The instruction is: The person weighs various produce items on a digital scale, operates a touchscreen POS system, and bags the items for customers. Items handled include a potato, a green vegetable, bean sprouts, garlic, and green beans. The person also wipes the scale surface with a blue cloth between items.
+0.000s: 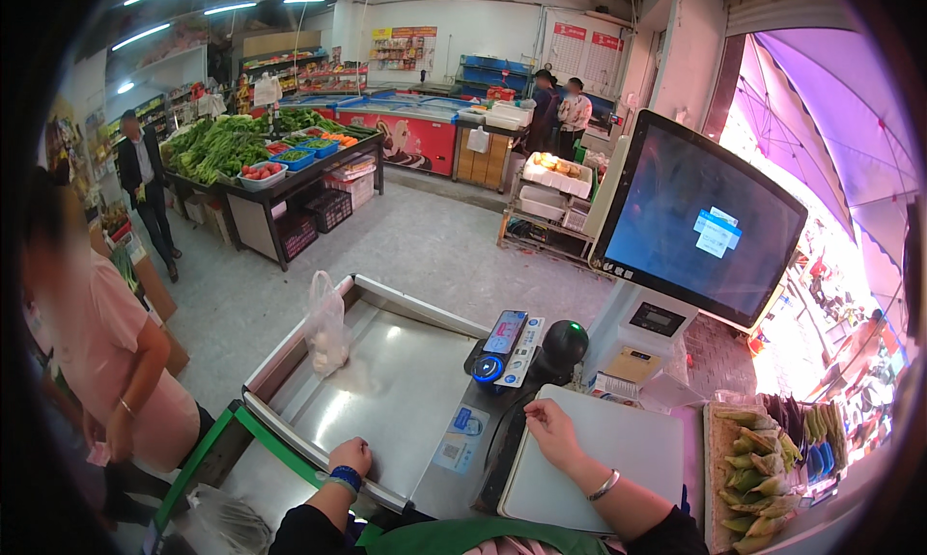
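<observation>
My left hand (350, 456), loosely fisted, rests at the near edge of a metal checkout counter (391, 410); nothing shows in it. My right hand (553, 430) lies over the left part of a pale weighing-scale plate (615, 461), fingers half bent and holding nothing visible. A knotted clear plastic bag (327, 338) with pale round items stands by the counter's far left rim. Between the counter and scale are a payment device (496, 349) with a lit blue ring and a black dome-shaped scanner (565, 343). A monitor (699, 222) rises behind the scale.
A person in pink (123, 345) stands at left beside a green-edged counter section (282, 439), holding a small paper. Corn ears (757, 468) fill a box at right. Beyond are a vegetable stand (253, 193), chest freezers (413, 139), a walking person (145, 171) and two people farther back.
</observation>
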Demonstrator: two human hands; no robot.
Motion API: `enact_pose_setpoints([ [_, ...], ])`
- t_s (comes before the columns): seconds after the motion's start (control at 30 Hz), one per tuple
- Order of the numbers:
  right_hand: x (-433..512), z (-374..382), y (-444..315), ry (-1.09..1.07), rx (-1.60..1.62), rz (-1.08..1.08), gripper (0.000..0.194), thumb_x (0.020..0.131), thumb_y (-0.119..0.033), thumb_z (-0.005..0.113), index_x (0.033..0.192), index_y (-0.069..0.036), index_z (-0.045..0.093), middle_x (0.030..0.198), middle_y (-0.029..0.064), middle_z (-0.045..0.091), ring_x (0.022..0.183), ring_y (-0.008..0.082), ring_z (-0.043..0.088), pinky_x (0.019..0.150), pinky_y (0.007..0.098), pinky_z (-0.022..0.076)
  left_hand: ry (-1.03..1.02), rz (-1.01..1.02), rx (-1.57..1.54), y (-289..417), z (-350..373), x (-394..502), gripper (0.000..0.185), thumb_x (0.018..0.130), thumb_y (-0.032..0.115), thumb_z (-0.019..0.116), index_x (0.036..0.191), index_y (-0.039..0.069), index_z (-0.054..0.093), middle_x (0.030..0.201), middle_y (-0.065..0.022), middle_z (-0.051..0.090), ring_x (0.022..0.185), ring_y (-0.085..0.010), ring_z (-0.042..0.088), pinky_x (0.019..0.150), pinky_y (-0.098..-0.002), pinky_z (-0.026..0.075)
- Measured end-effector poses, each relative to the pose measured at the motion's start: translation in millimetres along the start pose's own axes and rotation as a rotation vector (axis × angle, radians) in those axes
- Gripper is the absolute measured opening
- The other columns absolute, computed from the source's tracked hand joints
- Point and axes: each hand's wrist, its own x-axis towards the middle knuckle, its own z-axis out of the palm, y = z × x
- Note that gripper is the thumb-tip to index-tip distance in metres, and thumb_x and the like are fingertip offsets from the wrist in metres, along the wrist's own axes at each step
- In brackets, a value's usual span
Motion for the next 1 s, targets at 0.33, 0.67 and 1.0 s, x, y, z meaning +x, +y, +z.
enact_pose_setpoints([
  [0.33, -1.1, -1.3, -12.1, -0.008, -0.01, 0.02, 0.018, 0.089, -0.004, 0.06, 0.106, 0.0, 0.057, 0.096, 0.0068, 0.061, 0.09, 0.0139, 0.059, 0.084, 0.0282, 0.0484, 0.018, 0.01, -0.007, 1.1, -0.7, -0.9, 0.023, 0.084, 0.026, 0.054, 0.093, 0.011, 0.069, 0.089, -0.0142, 0.07, 0.086, -0.0338, 0.066, 0.077, -0.0452, 0.052],
  [0.67, -0.9, -1.4, -13.3, -0.001, -0.025, 0.011, 0.018, 0.088, -0.004, 0.06, 0.106, 0.001, 0.058, 0.096, 0.0073, 0.061, 0.09, 0.0143, 0.059, 0.083, 0.0281, 0.0484, 0.006, 0.011, 0.001, 2.3, -2.8, -1.8, 0.024, 0.084, 0.027, 0.054, 0.095, 0.011, 0.068, 0.09, -0.0134, 0.07, 0.087, -0.0332, 0.066, 0.078, -0.0447, 0.052],
  [1.0, -1.7, -1.2, -13.6, 0.002, -0.02, 0.002, 0.018, 0.088, -0.004, 0.06, 0.105, 0.001, 0.058, 0.097, 0.0071, 0.061, 0.09, 0.0142, 0.059, 0.083, 0.0281, 0.0485, -0.007, -0.001, 0.004, 2.4, -3.0, -1.5, 0.024, 0.085, 0.028, 0.054, 0.094, 0.011, 0.069, 0.091, -0.0135, 0.07, 0.088, -0.0331, 0.066, 0.078, -0.0447, 0.052],
])
